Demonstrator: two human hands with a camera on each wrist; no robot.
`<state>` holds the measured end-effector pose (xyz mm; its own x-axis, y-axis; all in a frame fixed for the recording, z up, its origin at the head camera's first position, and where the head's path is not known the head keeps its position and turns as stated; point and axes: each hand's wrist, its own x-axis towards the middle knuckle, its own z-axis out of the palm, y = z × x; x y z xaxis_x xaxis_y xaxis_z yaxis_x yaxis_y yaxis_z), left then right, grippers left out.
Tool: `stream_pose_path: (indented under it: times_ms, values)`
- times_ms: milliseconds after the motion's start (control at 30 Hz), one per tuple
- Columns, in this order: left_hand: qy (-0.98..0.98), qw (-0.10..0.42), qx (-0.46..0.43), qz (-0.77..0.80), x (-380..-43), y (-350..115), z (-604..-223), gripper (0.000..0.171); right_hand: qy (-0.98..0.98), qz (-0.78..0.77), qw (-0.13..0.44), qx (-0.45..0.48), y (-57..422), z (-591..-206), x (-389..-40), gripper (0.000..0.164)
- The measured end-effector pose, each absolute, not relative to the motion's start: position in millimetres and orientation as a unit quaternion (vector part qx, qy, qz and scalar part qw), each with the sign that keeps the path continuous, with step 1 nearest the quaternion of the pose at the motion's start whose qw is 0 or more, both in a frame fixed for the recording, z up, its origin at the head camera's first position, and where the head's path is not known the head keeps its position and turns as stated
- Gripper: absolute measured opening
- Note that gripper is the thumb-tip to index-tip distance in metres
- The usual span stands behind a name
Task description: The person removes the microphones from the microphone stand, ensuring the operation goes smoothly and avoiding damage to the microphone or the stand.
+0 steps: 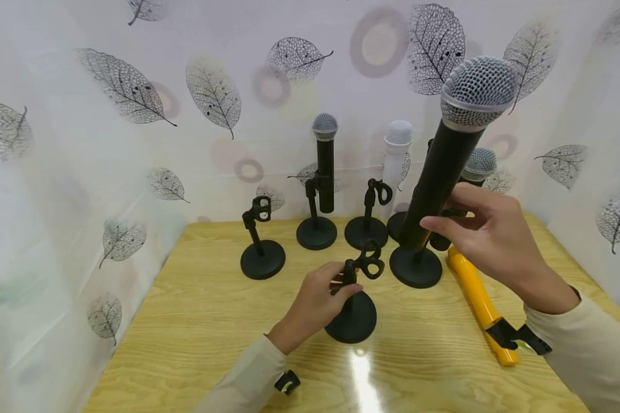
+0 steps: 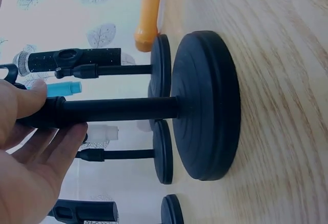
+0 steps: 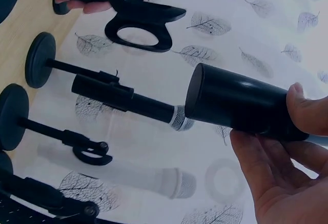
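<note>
My left hand [image 1: 315,301] grips the upper post of a black desktop microphone stand [image 1: 353,321], just under its open clip. The stand is upright, and its round base [image 2: 205,106] shows in the left wrist view. Up and to the right, my right hand [image 1: 496,244] holds a black microphone [image 1: 441,158] with a silver mesh head. It tilts with the head up, and its lower end is apart from the clip [image 3: 138,32]. In the right wrist view, thumb and fingers pinch the black body [image 3: 241,101].
An unfilled stand [image 1: 262,259] is at the left. Behind, another stand carries a black microphone [image 1: 325,172], beside a second bare stand [image 1: 367,232] and a white microphone [image 1: 394,160]. An orange-yellow tube-shaped object [image 1: 475,289] lies at the right, near another stand base [image 1: 416,269].
</note>
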<state>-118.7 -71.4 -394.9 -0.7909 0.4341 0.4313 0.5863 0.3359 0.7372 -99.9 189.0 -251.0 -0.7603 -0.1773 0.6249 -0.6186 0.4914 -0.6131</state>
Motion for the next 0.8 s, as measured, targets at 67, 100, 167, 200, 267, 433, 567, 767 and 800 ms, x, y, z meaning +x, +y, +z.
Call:
stream_pose_path:
  times_ms: [67, 100, 167, 200, 267, 433, 567, 767, 800]
  values:
    - [-0.816, 0.075, -0.315, -0.479, -118, -72, -396, 0.023, -0.834, 0.449, 0.232, 0.222, 195, -255, -99, 0.037]
    - [-0.817, 0.075, -0.315, -0.477, -118, -72, -396, 0.023, -0.836, 0.452, 0.224, 0.214, 198, -258, -99, 0.038]
    - [-0.819, 0.074, -0.315, -0.473, -117, -73, -396, 0.023, -0.841, 0.454, 0.213, 0.201, 204, -265, -99, 0.04]
    - [-0.82, 0.075, -0.317, -0.471, -117, -74, -396, 0.022, -0.844, 0.453, 0.21, 0.195, 208, -268, -99, 0.04]
    - [-0.821, 0.075, -0.315, -0.469, -115, -76, -395, 0.022, -0.848, 0.449, 0.207, 0.189, 215, -275, -98, 0.042]
    - [-0.827, 0.078, -0.306, -0.465, -112, -83, -394, 0.022, -0.857, 0.446, 0.193, 0.175, 230, -291, -96, 0.045]
    - [-0.833, 0.088, -0.297, -0.459, -110, -90, -395, 0.022, -0.862, 0.444, 0.174, 0.172, 242, -303, -93, 0.045]
    - [-0.839, 0.097, -0.28, -0.456, -111, -102, -397, 0.022, -0.88, 0.424, 0.142, 0.16, 266, -322, -88, 0.042]
    - [-0.842, 0.099, -0.276, -0.453, -111, -104, -397, 0.022, -0.884, 0.419, 0.135, 0.155, 269, -325, -87, 0.041]
